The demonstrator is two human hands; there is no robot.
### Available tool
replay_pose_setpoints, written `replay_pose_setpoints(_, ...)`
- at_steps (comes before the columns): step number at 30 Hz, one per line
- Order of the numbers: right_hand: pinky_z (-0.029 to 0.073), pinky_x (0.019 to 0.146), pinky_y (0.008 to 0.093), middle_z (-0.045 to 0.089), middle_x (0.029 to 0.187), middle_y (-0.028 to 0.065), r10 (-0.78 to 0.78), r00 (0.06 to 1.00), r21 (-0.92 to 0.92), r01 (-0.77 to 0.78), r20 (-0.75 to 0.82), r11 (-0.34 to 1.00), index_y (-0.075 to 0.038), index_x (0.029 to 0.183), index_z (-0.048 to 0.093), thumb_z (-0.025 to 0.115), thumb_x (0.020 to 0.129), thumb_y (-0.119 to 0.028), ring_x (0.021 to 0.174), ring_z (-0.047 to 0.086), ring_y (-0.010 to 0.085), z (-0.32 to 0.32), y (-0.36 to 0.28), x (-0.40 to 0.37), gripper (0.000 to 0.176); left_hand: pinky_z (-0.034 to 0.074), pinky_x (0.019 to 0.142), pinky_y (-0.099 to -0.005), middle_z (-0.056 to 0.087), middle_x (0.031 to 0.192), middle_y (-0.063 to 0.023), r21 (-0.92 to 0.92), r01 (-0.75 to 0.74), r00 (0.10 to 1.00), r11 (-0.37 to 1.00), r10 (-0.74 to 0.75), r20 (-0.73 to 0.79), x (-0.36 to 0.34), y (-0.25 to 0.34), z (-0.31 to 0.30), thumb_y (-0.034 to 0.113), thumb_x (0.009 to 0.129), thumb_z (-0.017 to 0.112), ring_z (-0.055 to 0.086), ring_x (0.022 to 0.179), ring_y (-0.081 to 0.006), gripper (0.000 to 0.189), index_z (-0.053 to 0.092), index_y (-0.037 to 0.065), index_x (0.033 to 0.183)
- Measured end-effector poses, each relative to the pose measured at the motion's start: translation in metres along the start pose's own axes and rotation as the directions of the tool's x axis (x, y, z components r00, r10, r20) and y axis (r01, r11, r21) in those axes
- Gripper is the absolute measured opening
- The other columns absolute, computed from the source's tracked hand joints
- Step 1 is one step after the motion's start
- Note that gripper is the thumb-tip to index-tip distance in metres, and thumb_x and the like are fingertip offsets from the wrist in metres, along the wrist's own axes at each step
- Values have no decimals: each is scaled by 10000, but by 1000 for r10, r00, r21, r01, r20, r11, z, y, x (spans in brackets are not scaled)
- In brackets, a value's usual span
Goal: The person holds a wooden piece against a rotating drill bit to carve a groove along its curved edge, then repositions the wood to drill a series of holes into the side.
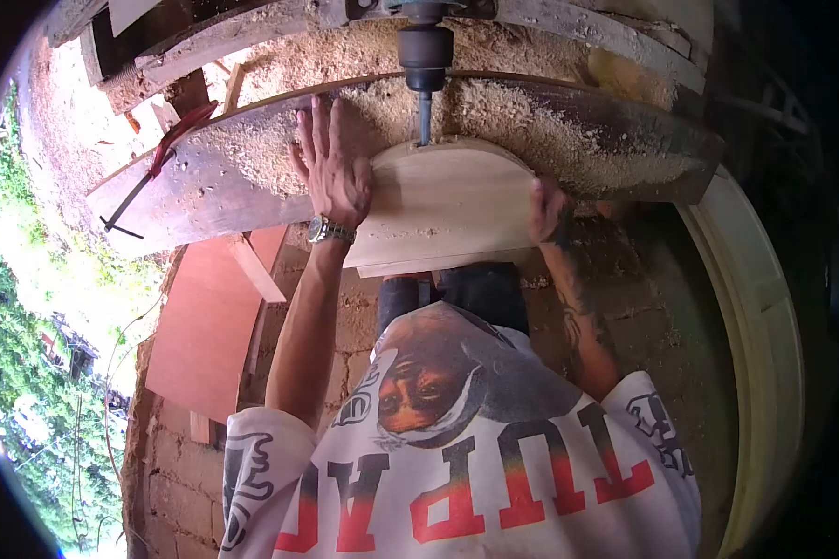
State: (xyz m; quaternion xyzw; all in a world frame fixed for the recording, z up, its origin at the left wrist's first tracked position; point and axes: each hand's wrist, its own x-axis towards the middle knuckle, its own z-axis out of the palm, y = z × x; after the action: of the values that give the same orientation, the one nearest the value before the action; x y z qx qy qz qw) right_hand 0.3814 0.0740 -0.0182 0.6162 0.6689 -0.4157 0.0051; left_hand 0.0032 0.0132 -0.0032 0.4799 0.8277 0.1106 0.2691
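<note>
A pale wooden board [447, 210] with a curved far edge lies on the near side of the sawdust-covered bench [214, 186]. A drill chuck [426, 56] points down from above, and its bit [425, 116] meets the board at the top of the curve. My left hand [334, 177] rests flat at the board's left edge, fingers stretched out over the bench, a watch [331, 230] on the wrist. At the right edge, my right hand [548, 212] grips the board with the thumb on top; its other fingers are largely hidden.
A red-handled bar clamp [170, 144] sits at the bench's left end. Sawdust [569, 140] is heaped around the bit. A reddish panel [205, 326] stands below left, near a brick wall [182, 466]. A curved pale timber piece [755, 326] stands on the right.
</note>
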Motion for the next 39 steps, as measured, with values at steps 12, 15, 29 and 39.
replay_pose_setpoints(12, 493, 760, 554, 670, 890, 297, -141, 983, 104, 153, -120, 983, -8, 1039, 705, 414, 1096, -464, 875, 662, 492, 0, -41, 7, 545, 68, 1288, -622, 223, 1780, -69, 90, 28, 1000, 996, -26, -15, 16, 7, -10, 270, 799, 627, 137, 1647, -346, 967, 276, 218, 1699)
replay_pose_setpoints(15, 499, 729, 529, 677, 870, 252, 15, 997, 151, -3, -76, 989, 4, 1029, 696, 472, 1079, -494, 827, 673, 431, 5, -29, -8, 548, 62, 1284, -640, 221, 1781, -70, 94, 2, 1000, 996, 0, -17, 22, 8, -10, 277, 807, 628, 129, 1650, -344, 957, 282, 221, 1698)
replay_pose_setpoints(29, 482, 721, 569, 673, 889, 273, -144, 986, 30, 147, -89, 989, -14, 1002, 691, 481, 1078, -462, 846, 667, 473, -9, -22, 26, 501, 45, 1282, -648, 281, 1746, -113, -7, -17, 999, 1000, 17, -30, 23, 6, -5, 321, 827, 559, 128, 1649, -356, 914, 295, 168, 1688)
replay_pose_setpoints(39, 512, 795, 558, 685, 970, 333, -29, 998, -45, 32, 57, 998, 24, 1038, 704, 432, 1082, -447, 934, 664, 537, -39, -48, 63, 546, 23, 1289, -643, 280, 1751, -94, 7, 108, 993, 994, -107, -41, 39, 13, -8, 249, 749, 556, 126, 1650, -353, 976, 303, 153, 1687)
